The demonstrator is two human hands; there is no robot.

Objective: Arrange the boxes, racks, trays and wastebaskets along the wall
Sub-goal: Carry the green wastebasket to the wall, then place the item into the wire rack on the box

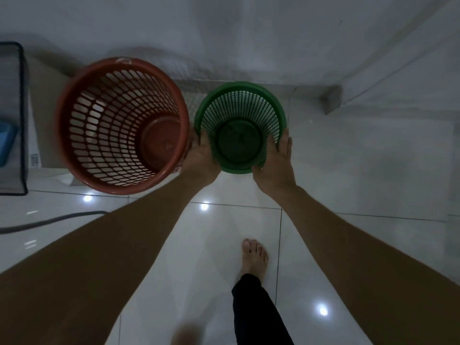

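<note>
A small green mesh wastebasket (239, 105) stands upright close to the white wall, seen from above. My left hand (202, 156) grips its left rim, fingers curled over the edge. On the opposite side my right hand (276, 161) grips the right rim the same way. Touching or nearly touching it on the left stands a larger red-brown slotted wastebasket (119, 120), also upright by the wall. Whether the green basket rests on the floor or hangs just above it cannot be told.
A black wire-mesh rack (15, 115) with something blue (6, 143) inside sits at the far left, beside a white box (47, 135). A grey hose (49, 220) lies on the glossy tiled floor. My bare foot (255, 257) stands behind the baskets. A wall corner (333, 100) juts out at right.
</note>
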